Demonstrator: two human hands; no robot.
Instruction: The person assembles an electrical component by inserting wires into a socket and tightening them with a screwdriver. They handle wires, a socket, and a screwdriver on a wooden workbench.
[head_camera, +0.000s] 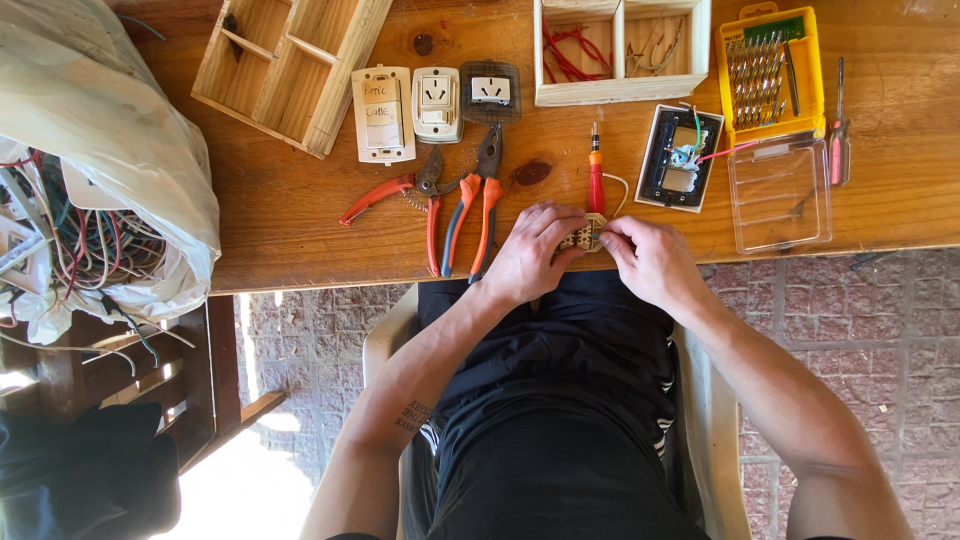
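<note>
Both hands, left hand (528, 252) and right hand (648, 258), clamped a small socket module (588, 236) at the wooden desk (300, 210) edge, brick floor (800, 300) at 6 o'clock.

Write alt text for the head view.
Both hands, left hand and right hand, hold a small beige electrical module at the wooden table edge, with an orange screwdriver and pliers close by.
</note>
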